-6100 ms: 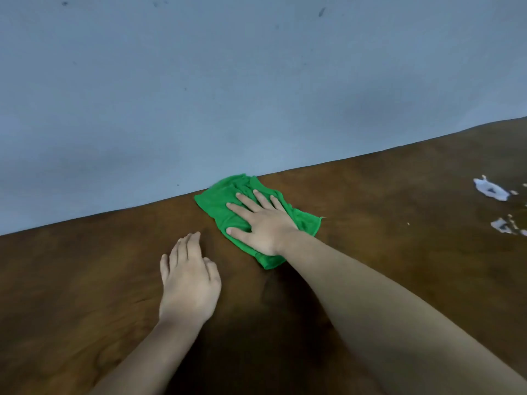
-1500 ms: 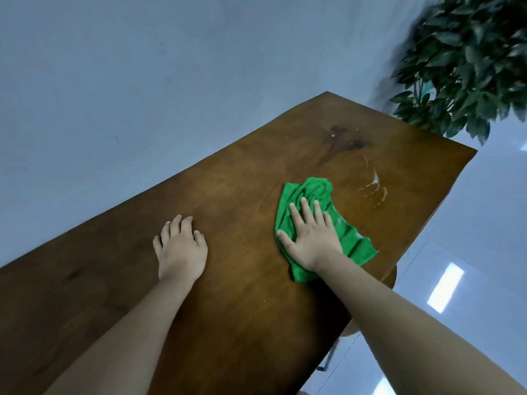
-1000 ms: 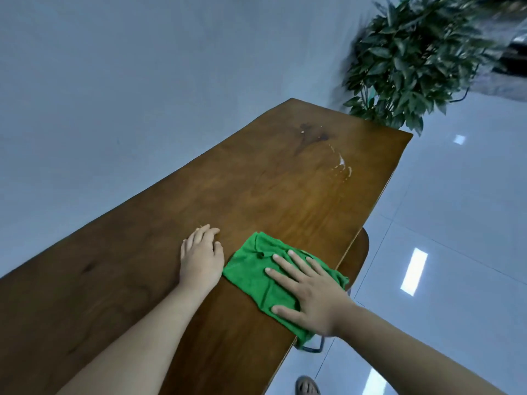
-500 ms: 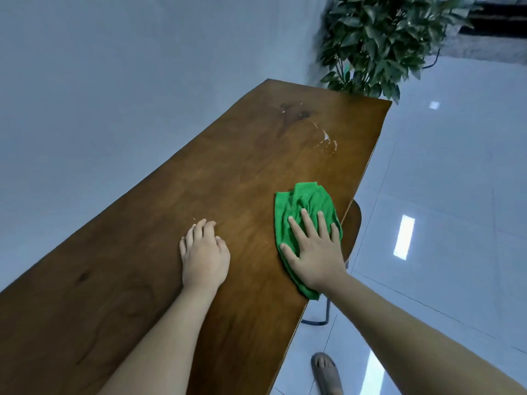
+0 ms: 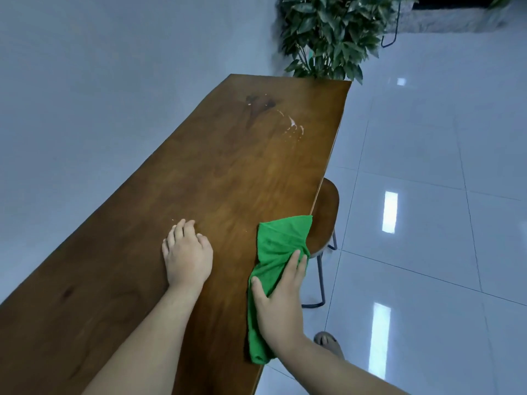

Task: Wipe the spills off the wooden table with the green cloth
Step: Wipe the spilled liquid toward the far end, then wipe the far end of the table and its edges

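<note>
Table [image 5: 199, 172]: wall along its left side. Left hand [image 5: 186, 256] flat on top, near end. Cloth [image 5: 273, 252] at right edge, under right hand [image 5: 281, 300]. Spills [image 5: 292, 128] toward far end. Plant [image 5: 328, 32] behind. Stool [image 5: 328, 212] beneath right edge.

green cloth [image 5: 278, 262] dragged back to table's near edge | right hand [image 5: 281, 302] drawn closer
</note>
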